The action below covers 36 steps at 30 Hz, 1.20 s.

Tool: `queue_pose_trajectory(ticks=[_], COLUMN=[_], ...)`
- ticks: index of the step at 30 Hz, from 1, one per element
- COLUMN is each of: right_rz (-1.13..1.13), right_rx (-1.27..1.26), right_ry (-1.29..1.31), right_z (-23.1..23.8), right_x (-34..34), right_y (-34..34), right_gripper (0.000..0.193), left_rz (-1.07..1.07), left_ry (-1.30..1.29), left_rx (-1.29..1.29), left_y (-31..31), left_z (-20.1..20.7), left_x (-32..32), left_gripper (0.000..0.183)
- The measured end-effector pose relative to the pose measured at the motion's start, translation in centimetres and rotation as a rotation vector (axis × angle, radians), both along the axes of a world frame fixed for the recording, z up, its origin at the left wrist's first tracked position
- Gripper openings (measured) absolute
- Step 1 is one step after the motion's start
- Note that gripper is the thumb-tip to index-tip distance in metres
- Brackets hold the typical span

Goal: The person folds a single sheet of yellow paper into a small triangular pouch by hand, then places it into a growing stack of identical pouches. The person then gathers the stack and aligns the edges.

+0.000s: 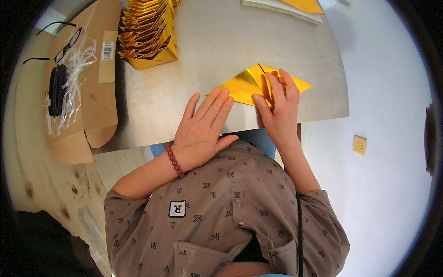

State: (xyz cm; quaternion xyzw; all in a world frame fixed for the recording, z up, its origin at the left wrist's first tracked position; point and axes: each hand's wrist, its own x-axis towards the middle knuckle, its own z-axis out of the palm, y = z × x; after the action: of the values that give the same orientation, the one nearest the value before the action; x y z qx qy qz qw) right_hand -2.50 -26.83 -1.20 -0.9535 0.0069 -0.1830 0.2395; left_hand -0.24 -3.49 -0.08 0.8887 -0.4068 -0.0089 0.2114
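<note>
A person sits at a grey metal table [221, 41], seen from above; both bare hands rest on a shiny gold sheet of folded paper [244, 85] lying flat near the table's front edge. The left hand [203, 129] lies palm down with fingers spread fairly wide, holding nothing; its fingertips press the sheet's nearer left corner, and a string of dark red beads [174, 160] circles its wrist. The right hand [277, 108] lies just beside it, fingers straight and close together, flat on the right half of the sheet, gripping nothing; the gold paper shows beyond its fingertips and to both sides of them. Well beyond the left hand, toward the far side of the table, stands a row of already folded gold pieces [147, 34]; further left of that hand sits an open cardboard box [87, 111] with white plastic strips and a black object on it; far beyond the right hand lies a stack of flat sheets [286, 7], gold on top.
</note>
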Motion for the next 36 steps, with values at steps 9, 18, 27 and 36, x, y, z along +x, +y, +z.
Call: queue_pose_trajectory(ticks=[9,18,27,36], right_rz=[0.032,0.038,0.063,0.218], right_rx=[-0.017,-0.043,-0.007,-0.003], right_ry=[-0.061,-0.075,-0.071,0.085], right_z=[-0.8,-0.8,-0.9,0.7], right_x=[0.4,0.4,0.4,0.3], right_y=[-0.6,-0.7,-1.1,-4.9], right_gripper=[0.062,0.061,0.063,0.064], left_rz=[-0.111,-0.085,-0.015,-0.009], left_ry=[-0.059,-0.070,-0.088,-0.110], left_rx=[-0.075,0.000,0.068,0.068], left_y=[-2.8,-0.8,1.3,1.2], left_z=[0.9,-0.4,0.5,0.4], left_x=[-0.5,0.0,0.6,0.4], left_gripper=[0.083,0.077,0.073,0.066])
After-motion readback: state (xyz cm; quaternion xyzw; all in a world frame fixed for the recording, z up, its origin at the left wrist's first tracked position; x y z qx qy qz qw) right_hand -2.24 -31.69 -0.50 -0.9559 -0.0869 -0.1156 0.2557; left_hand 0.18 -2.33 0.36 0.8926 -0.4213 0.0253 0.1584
